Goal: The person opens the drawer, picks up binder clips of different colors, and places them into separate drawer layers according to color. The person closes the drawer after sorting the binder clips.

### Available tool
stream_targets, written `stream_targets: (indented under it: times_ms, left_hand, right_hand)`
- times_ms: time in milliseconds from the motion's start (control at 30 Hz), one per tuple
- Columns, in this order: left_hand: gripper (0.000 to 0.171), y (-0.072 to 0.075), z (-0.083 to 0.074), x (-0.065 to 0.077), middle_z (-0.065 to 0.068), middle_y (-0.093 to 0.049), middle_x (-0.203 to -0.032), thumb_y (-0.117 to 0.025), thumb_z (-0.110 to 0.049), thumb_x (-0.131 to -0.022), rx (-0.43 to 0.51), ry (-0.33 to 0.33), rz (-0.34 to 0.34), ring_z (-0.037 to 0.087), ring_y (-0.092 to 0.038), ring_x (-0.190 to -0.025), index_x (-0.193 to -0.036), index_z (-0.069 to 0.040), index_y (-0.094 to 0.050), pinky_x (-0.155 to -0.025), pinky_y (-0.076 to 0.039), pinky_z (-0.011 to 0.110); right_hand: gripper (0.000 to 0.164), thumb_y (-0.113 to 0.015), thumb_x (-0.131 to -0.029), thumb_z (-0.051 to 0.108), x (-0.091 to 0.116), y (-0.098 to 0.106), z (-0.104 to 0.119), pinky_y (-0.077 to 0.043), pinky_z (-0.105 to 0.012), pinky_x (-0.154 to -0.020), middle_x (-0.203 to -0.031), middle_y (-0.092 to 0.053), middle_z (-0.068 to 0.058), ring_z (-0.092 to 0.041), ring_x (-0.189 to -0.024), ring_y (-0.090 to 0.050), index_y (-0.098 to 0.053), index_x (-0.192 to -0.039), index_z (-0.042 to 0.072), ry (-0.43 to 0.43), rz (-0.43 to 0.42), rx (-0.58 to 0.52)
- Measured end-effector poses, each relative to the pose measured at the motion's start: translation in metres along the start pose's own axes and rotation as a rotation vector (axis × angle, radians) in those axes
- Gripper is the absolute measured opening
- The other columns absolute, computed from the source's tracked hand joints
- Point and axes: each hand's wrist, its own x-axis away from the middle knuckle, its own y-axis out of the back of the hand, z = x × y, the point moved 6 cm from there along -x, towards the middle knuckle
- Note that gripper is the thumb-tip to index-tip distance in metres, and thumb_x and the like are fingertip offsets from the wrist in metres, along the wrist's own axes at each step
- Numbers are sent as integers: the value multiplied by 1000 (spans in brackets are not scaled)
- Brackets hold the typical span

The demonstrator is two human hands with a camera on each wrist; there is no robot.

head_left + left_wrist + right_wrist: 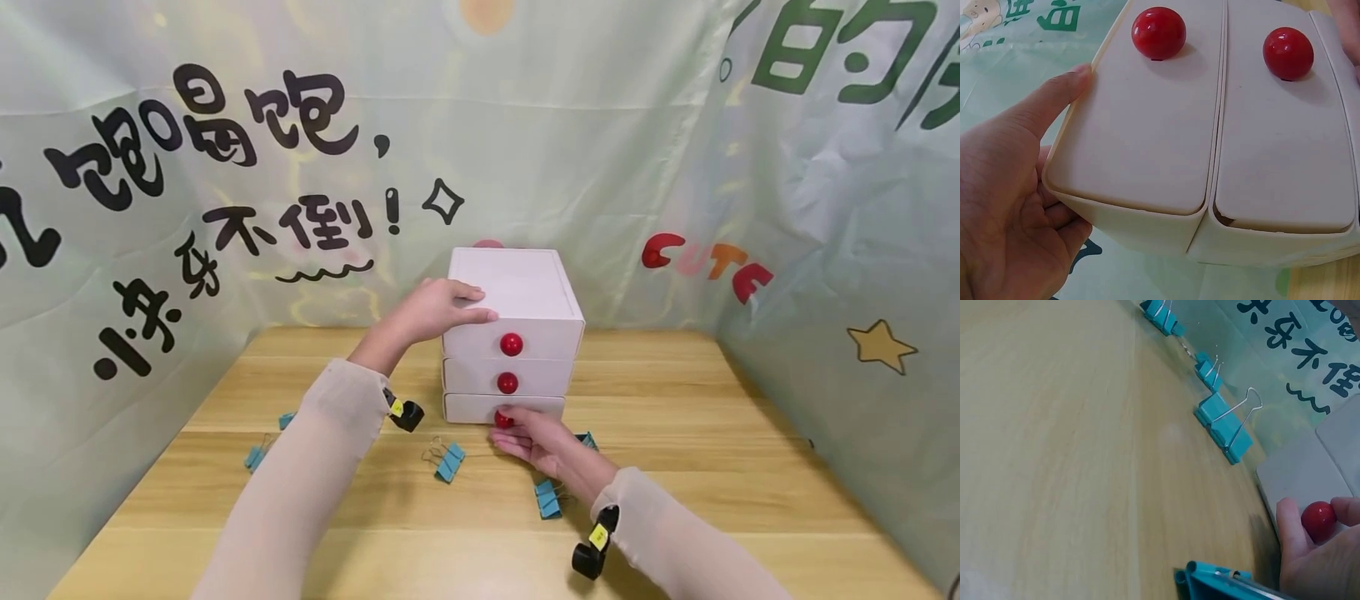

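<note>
So your white drawer unit (536, 371) is standing upright on the wooden table (660, 392), toward the back and around the middle, drawer fronts facing you. Your right hand (540, 446) has the bottom red knob (1319, 521) pinched between thumb and finger. The middle red knob (507, 383) and top red knob (512, 344) sit right above it. Your left hand (433, 310) is pretty relaxed tbh, fingers loosely laid on the unit's top left edge with the thumb along the front rim. Closest in, one blue binder clip (450, 463) lies in front of the unit between your forearms, another blue clip (548, 500) is near your right wrist, and there's a partly hidden one (587, 440) beyond that wrist. Two more clips (256, 457) are over by your left sleeve (322, 467). Behind everything hangs a pale printed cloth (570, 167).
</note>
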Motion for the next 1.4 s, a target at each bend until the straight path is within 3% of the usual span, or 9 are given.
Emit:
stream_targets:
  times_ms: [267, 533, 967, 1167, 1400]
  left_hand:
    - [63, 1, 0, 0, 0, -59, -135, -69, -59, -84, 2, 9, 10, 23, -47, -131, -130, -16, -65, -108, -37, 38]
    - [63, 3, 2, 0, 0, -59, -136, -69, -59, -84, 14, 22, 5, 24, -46, -132, -130, -17, -65, -106, -39, 39]
    - [65, 1, 0, 1, 0, -59, -136, -68, -60, -84, 17, 15, 13, 22, -46, -132, -131, -16, -65, -105, -40, 38]
    - [65, 1, -2, 2, 0, -59, -136, -69, -59, -83, 26, 20, 23, 24, -45, -133, -131, -16, -65, -107, -38, 39]
    - [64, 1, -1, 2, -1, -59, -136, -70, -59, -83, 35, 23, 19, 24, -45, -133, -131, -16, -65, -106, -39, 39]
  right_hand:
    - [34, -63, -96, 18, 15, -4, -6, -56, -35, -82, -99, -70, -22, -27, -89, -71, -56, -118, -8, -50, 48, 51]
    - [40, -61, -97, 18, 42, -8, -14, -54, -37, -85, -109, -65, -29, -34, -98, -69, -51, -123, -10, -70, 115, 58]
    - [45, -59, -97, 17, 75, -6, -32, -55, -38, -85, -106, -65, -28, -33, -94, -70, -46, -130, -10, -66, 159, 58]
    - [44, -60, -97, 20, 87, -7, -38, -56, -39, -82, -101, -68, -26, -31, -89, -71, -48, -127, -10, -60, 201, 133]
    - [49, -62, -97, 28, 98, 1, -29, -58, -31, -70, -92, -70, -20, -20, -75, -71, -49, -127, -9, -55, 247, 263]
